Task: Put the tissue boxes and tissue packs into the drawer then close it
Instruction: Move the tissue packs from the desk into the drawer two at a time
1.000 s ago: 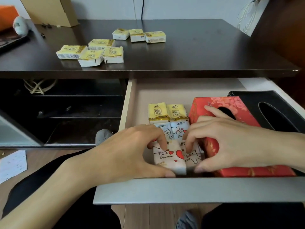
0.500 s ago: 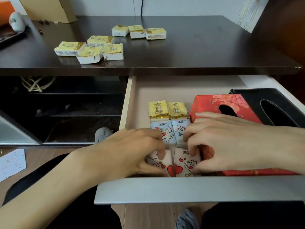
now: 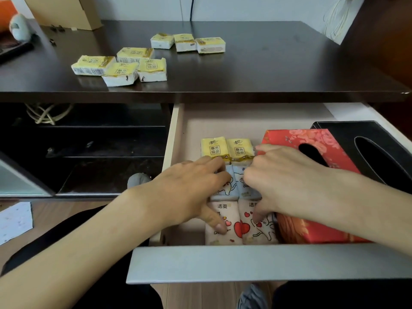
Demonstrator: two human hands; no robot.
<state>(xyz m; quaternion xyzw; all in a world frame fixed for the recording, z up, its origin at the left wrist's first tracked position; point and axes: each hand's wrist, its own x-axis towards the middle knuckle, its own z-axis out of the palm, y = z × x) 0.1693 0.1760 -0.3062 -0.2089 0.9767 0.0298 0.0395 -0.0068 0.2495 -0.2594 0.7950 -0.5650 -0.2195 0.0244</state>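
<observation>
The drawer stands pulled out below the dark desk. Inside it lie two yellow tissue packs, two blue cat-print packs and two pink heart-print packs, in rows. A red floral tissue box and a black tissue box sit to their right. My left hand and my right hand rest flat on the blue and pink packs, fingers spread, pressing on them. Several more yellow packs lie on the desk in a near group and a far group.
A cardboard box stands at the desk's back left. Open dark shelves with coiled cord are left of the drawer. A sheet of paper lies on the wooden floor. My knees are under the drawer front.
The pink heart packs, held up on edge a second ago, now lie flat at the drawer's front. Both hands have shifted back onto the blue packs.
</observation>
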